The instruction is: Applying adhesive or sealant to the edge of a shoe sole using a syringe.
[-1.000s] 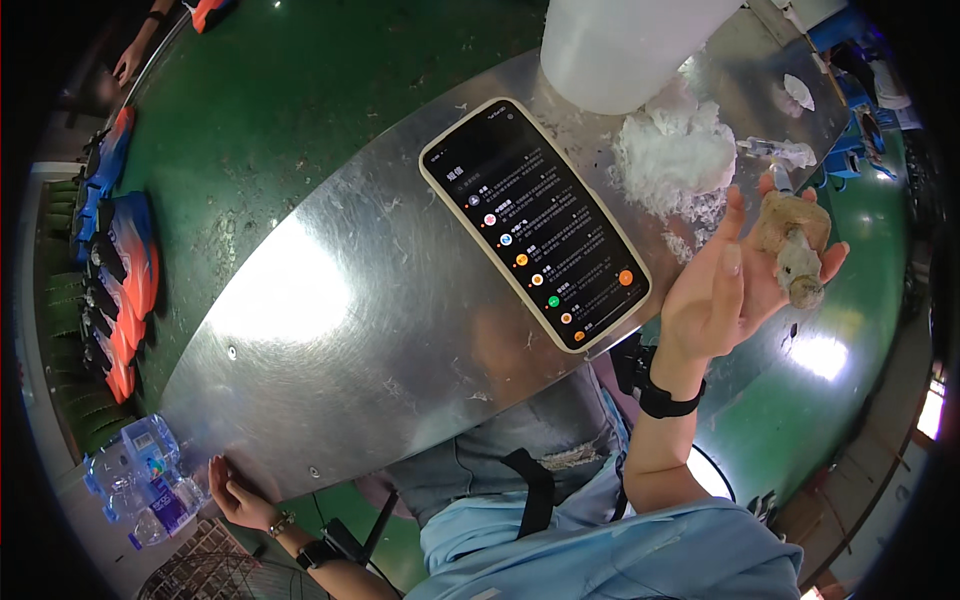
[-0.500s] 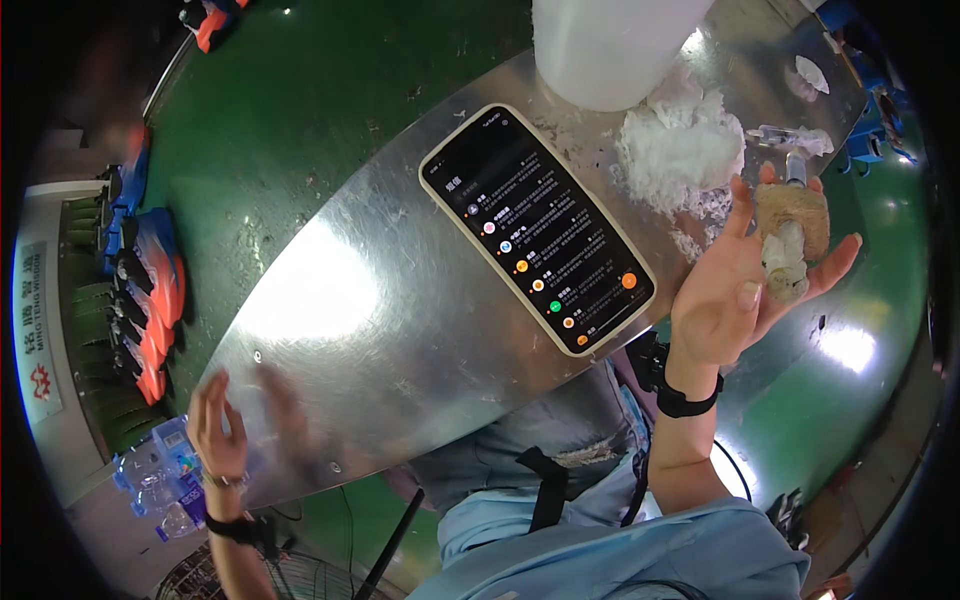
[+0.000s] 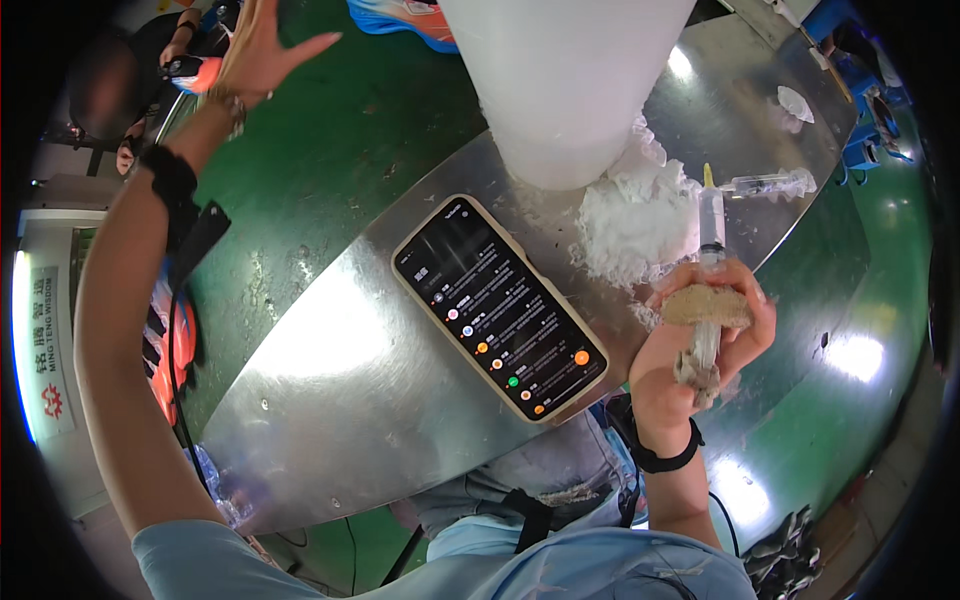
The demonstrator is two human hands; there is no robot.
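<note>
My right hand (image 3: pixel 700 350) grips a clear syringe (image 3: pixel 711 215) wrapped in a dirty tan rag (image 3: pixel 705 305), tip pointing away from me, at the right end of the shiny metal table (image 3: pixel 330 370). My left hand (image 3: pixel 262 52) is stretched far out to the upper left with its fingers spread, holding nothing, near red-and-blue items at the table's far side. A phone (image 3: pixel 498 306) with a lit dark screen lies flat on the metal between my arms.
A big white roll (image 3: pixel 565 80) stands at the far edge with a heap of white fluff (image 3: pixel 640 215) beside it. A second syringe (image 3: pixel 765 183) lies past the fluff. Orange-and-blue shoes (image 3: pixel 170 340) line the left; another person (image 3: pixel 130 90) sits at upper left.
My left arm swung up from the table's near left edge to far upper left. My right hand closed around the syringe and rag, and my head moved closer to the table.
</note>
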